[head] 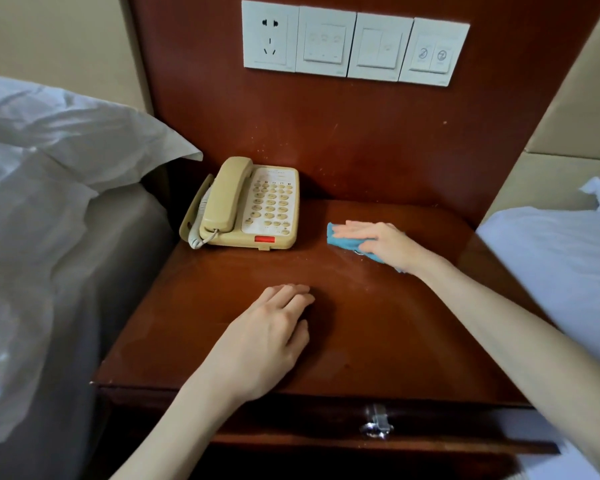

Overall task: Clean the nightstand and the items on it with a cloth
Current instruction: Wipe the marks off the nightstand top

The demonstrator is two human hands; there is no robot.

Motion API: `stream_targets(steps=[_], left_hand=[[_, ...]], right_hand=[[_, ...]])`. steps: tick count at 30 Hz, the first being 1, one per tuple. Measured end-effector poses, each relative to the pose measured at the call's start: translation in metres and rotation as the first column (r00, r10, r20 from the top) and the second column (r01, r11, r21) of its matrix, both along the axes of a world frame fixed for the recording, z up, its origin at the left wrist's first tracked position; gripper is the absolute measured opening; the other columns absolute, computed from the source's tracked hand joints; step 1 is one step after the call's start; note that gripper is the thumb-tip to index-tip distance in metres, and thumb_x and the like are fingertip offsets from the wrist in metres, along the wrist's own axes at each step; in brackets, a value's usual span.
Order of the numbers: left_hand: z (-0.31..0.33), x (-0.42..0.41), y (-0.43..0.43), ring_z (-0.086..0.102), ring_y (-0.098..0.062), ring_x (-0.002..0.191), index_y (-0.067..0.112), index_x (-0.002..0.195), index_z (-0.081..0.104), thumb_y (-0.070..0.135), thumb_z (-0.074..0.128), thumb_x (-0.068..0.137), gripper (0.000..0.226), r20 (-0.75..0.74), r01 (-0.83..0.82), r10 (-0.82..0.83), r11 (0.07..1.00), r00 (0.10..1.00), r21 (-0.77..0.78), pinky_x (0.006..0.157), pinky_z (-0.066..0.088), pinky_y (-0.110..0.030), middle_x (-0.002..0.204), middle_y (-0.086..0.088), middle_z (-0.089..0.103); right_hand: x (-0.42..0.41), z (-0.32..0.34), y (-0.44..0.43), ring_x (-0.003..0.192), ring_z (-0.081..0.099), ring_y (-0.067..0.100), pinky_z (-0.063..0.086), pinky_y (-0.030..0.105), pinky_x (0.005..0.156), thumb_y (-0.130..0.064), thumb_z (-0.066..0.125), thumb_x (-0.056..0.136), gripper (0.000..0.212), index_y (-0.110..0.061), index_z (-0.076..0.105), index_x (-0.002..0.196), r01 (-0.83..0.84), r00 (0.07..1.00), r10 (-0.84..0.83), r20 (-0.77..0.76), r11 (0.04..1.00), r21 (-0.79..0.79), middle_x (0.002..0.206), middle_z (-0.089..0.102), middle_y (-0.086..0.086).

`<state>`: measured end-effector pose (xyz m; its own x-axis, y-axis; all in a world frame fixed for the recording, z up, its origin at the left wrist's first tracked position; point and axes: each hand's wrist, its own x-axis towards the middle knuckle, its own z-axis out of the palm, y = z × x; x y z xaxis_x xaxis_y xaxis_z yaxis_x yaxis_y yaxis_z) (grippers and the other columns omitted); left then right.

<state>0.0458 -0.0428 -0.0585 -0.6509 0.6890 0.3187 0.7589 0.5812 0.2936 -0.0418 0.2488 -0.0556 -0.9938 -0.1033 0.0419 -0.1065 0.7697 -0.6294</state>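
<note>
The glossy reddish-brown wooden nightstand (378, 323) is enclosed by two beds: a crumpled white pillow (84, 140) on the left and smooth white bedding (561, 258) on the right, by which the right edge of the top is covered. One beige plastic corded telephone (253, 206) is placed at the back left. One small blue cloth (340, 239) is pressed flat just right of it under the straight fingers of the right hand (378, 242). The left hand (267, 337) is rested near the front, loosely bent, nothing held. Four white rectangular wall plates (354, 43) are fixed above, and one shiny metal drawer handle (376, 422) is seen below.
</note>
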Motion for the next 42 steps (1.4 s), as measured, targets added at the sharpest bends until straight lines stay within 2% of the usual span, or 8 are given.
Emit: stream_targets(steps=[4,12,21,24,28,32,39,42], left_hand=[[-0.001,0.002,0.001,0.029,-0.008,0.136,0.021,0.140,0.042,0.028,0.038,0.098,0.043,-0.010,-0.017,0.017,1.000,1.000,-0.001,0.110,0.024,-0.017,0.147,0.009,0.038],[-0.002,0.002,0.006,0.035,-0.010,0.128,0.019,0.134,0.047,0.027,0.039,0.096,0.040,-0.019,-0.044,0.045,0.999,0.999,0.023,0.104,0.031,-0.017,0.139,0.008,0.043],[0.000,0.000,0.002,0.033,-0.005,0.130,0.021,0.136,0.045,0.026,0.041,0.096,0.040,0.031,-0.021,0.020,0.999,0.999,0.042,0.104,0.029,-0.013,0.143,0.012,0.041],[-0.002,0.001,0.002,0.033,-0.005,0.131,0.020,0.136,0.046,0.025,0.041,0.096,0.040,0.022,-0.027,0.026,0.998,0.999,0.049,0.105,0.029,-0.014,0.143,0.010,0.041],[-0.003,0.001,0.004,0.034,-0.007,0.130,0.019,0.135,0.047,0.025,0.041,0.096,0.040,0.013,-0.033,0.032,0.998,0.999,0.049,0.105,0.030,-0.016,0.142,0.009,0.042],[-0.003,0.000,0.004,0.035,-0.009,0.129,0.018,0.134,0.047,0.025,0.041,0.095,0.040,0.016,-0.030,0.030,0.998,0.999,0.047,0.106,0.032,-0.018,0.141,0.008,0.043],[-0.002,0.000,0.001,0.032,-0.008,0.133,0.019,0.138,0.044,0.025,0.040,0.097,0.041,0.014,-0.005,0.004,0.999,1.000,0.033,0.108,0.025,-0.015,0.145,0.007,0.040],[-0.003,0.000,0.002,0.032,-0.008,0.133,0.018,0.138,0.044,0.025,0.040,0.097,0.041,0.015,-0.015,0.014,0.999,1.000,0.038,0.109,0.026,-0.017,0.145,0.007,0.040]], right_hand=[[0.031,0.007,0.022,0.137,0.028,-0.004,0.019,0.030,0.115,0.002,0.040,0.090,0.055,-0.036,0.059,0.124,-0.063,0.996,0.067,0.053,0.996,-0.071,0.140,0.047,-0.019],[-0.017,0.007,0.028,0.141,0.025,0.010,0.016,0.031,0.117,-0.003,0.034,0.096,0.049,-0.025,0.046,0.139,0.276,0.960,-0.272,-0.061,0.958,0.073,0.149,0.038,-0.009],[0.034,0.002,-0.007,0.138,0.022,-0.007,0.012,0.028,0.116,-0.002,0.029,0.095,0.053,-0.030,0.048,0.136,-0.161,0.986,0.160,0.036,0.987,0.017,0.146,0.038,-0.021],[0.044,0.009,0.010,0.138,0.022,-0.008,0.012,0.026,0.117,0.001,0.031,0.093,0.055,-0.030,0.053,0.133,-0.115,0.991,0.118,0.071,0.993,-0.038,0.146,0.040,-0.019],[0.025,0.017,0.027,0.142,0.019,0.004,0.010,0.039,0.120,0.005,0.033,0.091,0.057,-0.027,0.051,0.135,0.093,0.996,-0.093,0.014,0.995,0.037,0.149,0.038,-0.011],[0.003,0.012,-0.002,0.142,0.022,0.008,0.014,0.035,0.119,0.006,0.030,0.092,0.058,-0.026,0.052,0.135,0.211,0.976,-0.207,-0.062,0.975,0.069,0.148,0.040,-0.011],[0.029,0.005,-0.021,0.138,0.020,-0.006,0.012,0.026,0.116,0.004,0.034,0.095,0.055,-0.029,0.046,0.138,-0.135,0.990,0.137,-0.014,0.987,0.089,0.147,0.037,-0.020],[0.043,0.014,0.003,0.138,0.023,-0.005,0.019,0.023,0.114,0.008,0.037,0.093,0.056,-0.027,0.050,0.135,-0.101,0.995,0.101,0.002,0.993,0.053,0.145,0.041,-0.018]])
